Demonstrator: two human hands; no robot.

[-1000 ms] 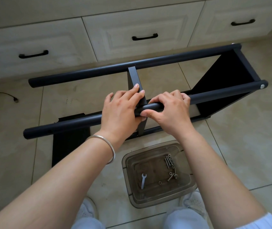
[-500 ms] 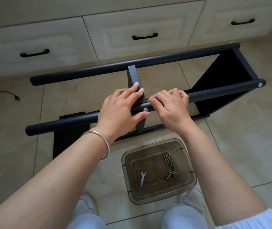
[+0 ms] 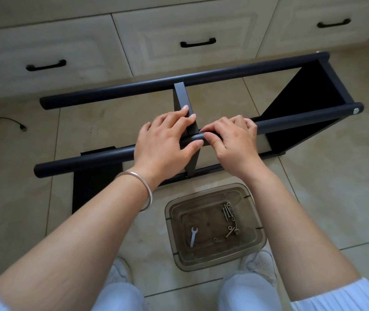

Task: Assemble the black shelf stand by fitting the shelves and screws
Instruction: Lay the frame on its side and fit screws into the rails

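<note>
Left hand [image 3: 164, 140] laid over the near black tube [image 3: 84, 161] of the shelf stand, grip loose: fingers fairly straight, fingertips resting on the edge of the middle shelf [image 3: 184, 102], thumb stretched along the tube's near side. Right hand [image 3: 233, 140] just beside it, grip curled over the same tube, fingers hooked over the top and thumb meeting the index fingertip at the joint where shelf and tube cross; whether anything small sits in that pinch cannot be told. Silver bangle [image 3: 144, 191] on the left wrist.

Seen from the head camera only: shelf stand lying on its side on the tiled floor [image 3: 336, 198], directly in front of a cream cabinet [image 3: 179, 30] with black drawer handles. Far tube [image 3: 201, 78] parallel to the near one, middle shelf bridging the two. End shelf [image 3: 300, 104] fitted at the right, a silver screw head [image 3: 356, 111] showing in the right end of the near tube. Another black shelf panel [image 3: 93, 182] flat on the floor beneath the left end of the stand.

Clear plastic bin [image 3: 255, 241] on the floor between stand and feet, holding a small wrench [image 3: 193, 236] on its left side and loose screws [image 3: 229, 213] with nuts on its right. Black cable [image 3: 1, 121] trailing across the floor at far left. White shoes [image 3: 262, 263] and pale trouser knees at the bottom edge.
</note>
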